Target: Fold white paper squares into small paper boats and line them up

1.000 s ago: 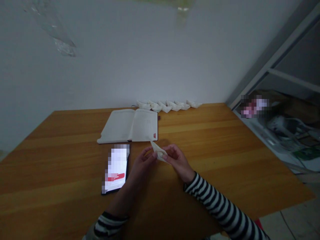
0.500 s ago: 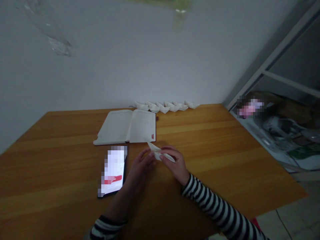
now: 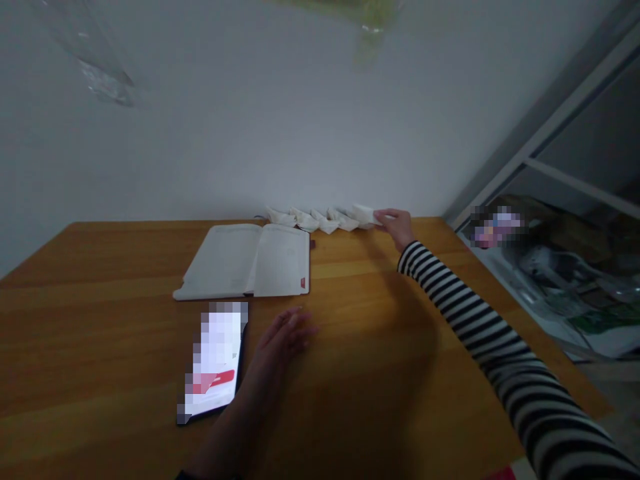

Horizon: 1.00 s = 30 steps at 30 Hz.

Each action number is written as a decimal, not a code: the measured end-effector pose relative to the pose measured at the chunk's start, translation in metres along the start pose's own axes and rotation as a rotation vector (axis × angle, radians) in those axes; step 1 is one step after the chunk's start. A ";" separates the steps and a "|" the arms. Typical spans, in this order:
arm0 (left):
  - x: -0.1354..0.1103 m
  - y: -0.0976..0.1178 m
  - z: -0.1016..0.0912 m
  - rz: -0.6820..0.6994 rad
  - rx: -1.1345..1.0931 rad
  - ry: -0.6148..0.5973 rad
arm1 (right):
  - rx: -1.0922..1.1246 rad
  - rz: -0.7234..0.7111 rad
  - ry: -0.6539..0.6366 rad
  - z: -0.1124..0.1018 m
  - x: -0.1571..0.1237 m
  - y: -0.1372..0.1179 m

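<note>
My right hand [image 3: 397, 227] reaches to the back of the table and pinches a white folded paper boat [image 3: 364, 214] between thumb and fingers. The boat is at the right end of a row of several paper boats [image 3: 325, 221] along the wall. It partly covers the last ones, so I cannot tell whether it touches the table. My left hand [image 3: 285, 333] hovers over the front of the table with nothing in it. Its fingers are apart and a little smeared by motion.
An open notebook [image 3: 225, 260] lies left of centre, in front of the boats. A lit phone [image 3: 215, 363] lies nearer, beside my left forearm. The wooden table [image 3: 100, 300] meets the wall [image 3: 225, 120] behind. A framed shelf with bags [image 3: 575, 260] stands on the right.
My right hand has carried the paper boat from between both hands to the row at the back. My left hand has let go of it and stays near the front.
</note>
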<state>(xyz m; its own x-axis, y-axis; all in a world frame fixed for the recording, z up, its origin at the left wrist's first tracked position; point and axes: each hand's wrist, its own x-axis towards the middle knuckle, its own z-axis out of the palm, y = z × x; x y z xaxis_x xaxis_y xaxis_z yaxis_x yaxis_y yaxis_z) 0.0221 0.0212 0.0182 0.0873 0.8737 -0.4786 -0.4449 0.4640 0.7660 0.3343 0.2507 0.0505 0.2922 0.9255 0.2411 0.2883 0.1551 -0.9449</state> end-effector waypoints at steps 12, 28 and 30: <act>-0.003 -0.003 0.000 0.032 0.043 0.052 | -0.385 -0.074 0.122 0.028 0.073 0.058; -0.007 -0.001 0.000 0.018 0.082 0.029 | -0.670 -0.115 0.062 0.031 0.056 0.065; -0.007 -0.001 0.000 0.028 0.098 0.019 | -0.710 -0.124 0.015 0.029 0.055 0.062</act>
<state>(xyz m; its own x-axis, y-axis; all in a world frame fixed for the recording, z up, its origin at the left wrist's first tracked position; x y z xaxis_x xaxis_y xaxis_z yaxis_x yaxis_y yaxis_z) 0.0219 0.0143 0.0210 0.0588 0.8839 -0.4640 -0.3574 0.4526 0.8169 0.3416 0.3214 -0.0010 0.2300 0.9099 0.3452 0.8420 -0.0082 -0.5394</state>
